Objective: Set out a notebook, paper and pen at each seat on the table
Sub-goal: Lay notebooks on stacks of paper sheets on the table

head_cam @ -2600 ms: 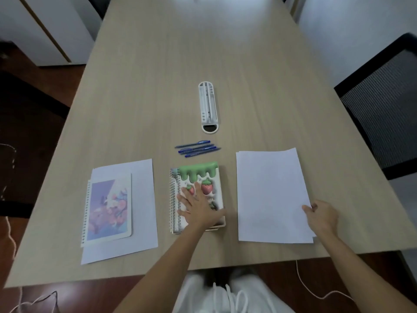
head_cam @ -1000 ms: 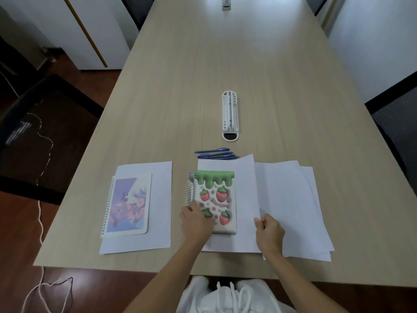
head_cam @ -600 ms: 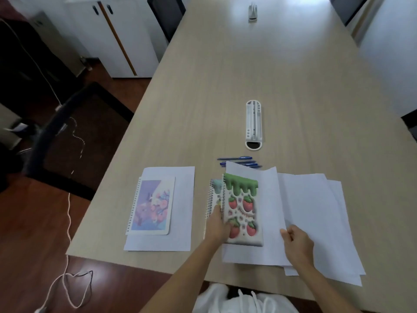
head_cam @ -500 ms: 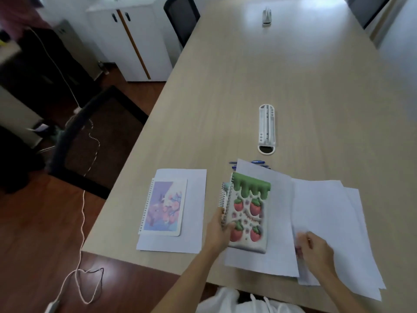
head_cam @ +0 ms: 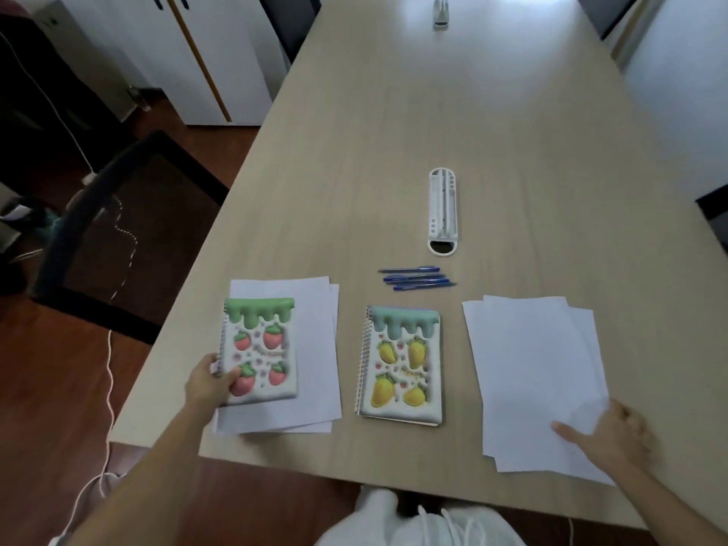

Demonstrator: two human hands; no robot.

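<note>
My left hand [head_cam: 210,382] grips the green-topped strawberry notebook [head_cam: 260,348] by its spiral edge. The notebook rests on the left sheets of paper [head_cam: 315,348] near the table's left front corner. A mango notebook [head_cam: 400,364] with a teal top lies flat at front centre. Several blue pens [head_cam: 417,279] lie side by side just behind it. To the right sits a loose fanned stack of white paper [head_cam: 532,368]. My right hand [head_cam: 614,435] rests on that stack's near right corner, index finger stretched out on the top sheet.
A long white plastic holder [head_cam: 443,210] lies mid-table behind the pens. A small grey object [head_cam: 441,13] stands at the far end. A black chair [head_cam: 118,214] is at the table's left side, another chair [head_cam: 715,214] at the right edge. White cabinets [head_cam: 205,53] stand back left.
My left hand carried the strawberry notebook left onto the left paper, covering the purple notebook there and uncovering the mango notebook. My right hand moved right to the paper stack's corner.
</note>
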